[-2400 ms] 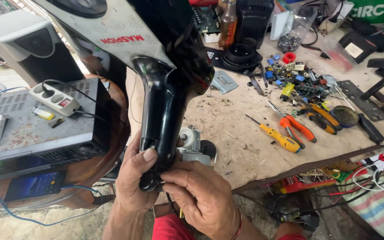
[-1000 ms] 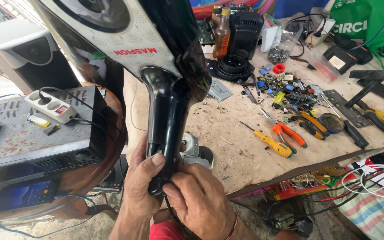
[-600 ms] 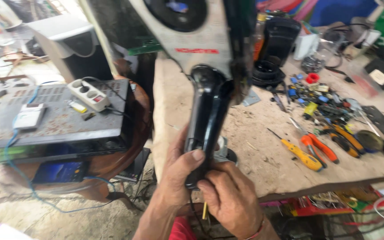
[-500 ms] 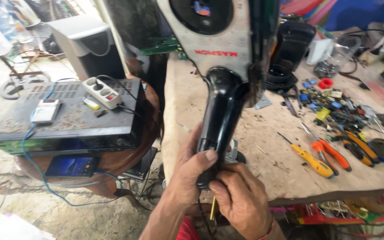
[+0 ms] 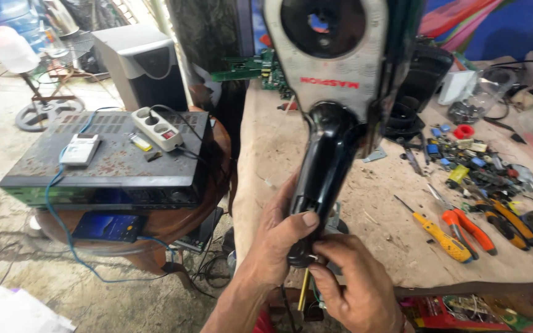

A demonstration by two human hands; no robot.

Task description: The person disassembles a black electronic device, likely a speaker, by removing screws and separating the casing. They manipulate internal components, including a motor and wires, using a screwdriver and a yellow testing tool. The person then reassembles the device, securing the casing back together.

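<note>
I hold an upturned electric iron, its grey soleplate side facing me and its black handle pointing down. My left hand wraps the lower end of the handle, thumb across it. My right hand pinches at the handle's bottom tip, where a small metal part and thin wires show. A yellow-handled tool hangs just below between my hands.
A wooden workbench on the right carries a yellow screwdriver, orange pliers and several small parts. On the left, a dark audio unit bears a white power strip; a phone lies below, a grey speaker behind.
My view has swung left, bringing the audio unit and speaker further in. The iron has tilted so its round opening faces me. Both hands stay on the handle's end.
</note>
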